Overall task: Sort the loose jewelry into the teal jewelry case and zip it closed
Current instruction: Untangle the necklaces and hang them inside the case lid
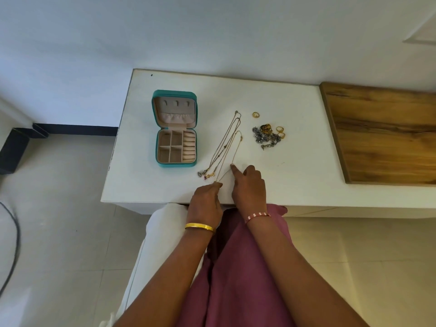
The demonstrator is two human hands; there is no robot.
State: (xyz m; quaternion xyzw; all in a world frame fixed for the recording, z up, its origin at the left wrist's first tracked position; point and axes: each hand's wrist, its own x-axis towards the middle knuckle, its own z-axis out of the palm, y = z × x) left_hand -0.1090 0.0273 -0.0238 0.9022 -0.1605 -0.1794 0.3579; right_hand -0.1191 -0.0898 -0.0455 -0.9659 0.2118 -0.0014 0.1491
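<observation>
The teal jewelry case [174,164] lies open on the white table [295,180], its pink compartments holding nothing that I can see. Thin gold necklaces [224,147] stretch out just right of it, with small pendants [206,174] at their near ends. My left hand [206,200] pinches the near end of one gold chain at the table's front. My right hand [249,187] has its index finger stretched out, pressing on the same chain a little farther along. A gold ring [256,114] and a tangled heap of silver and gold pieces [267,135] lie further right.
A wooden board [387,135] covers the table's right part. The wall stands right behind the table. A white cushion edge [160,232] and my purple garment [236,267] are below the table's front edge. A dark cable [14,237] runs across the floor at left.
</observation>
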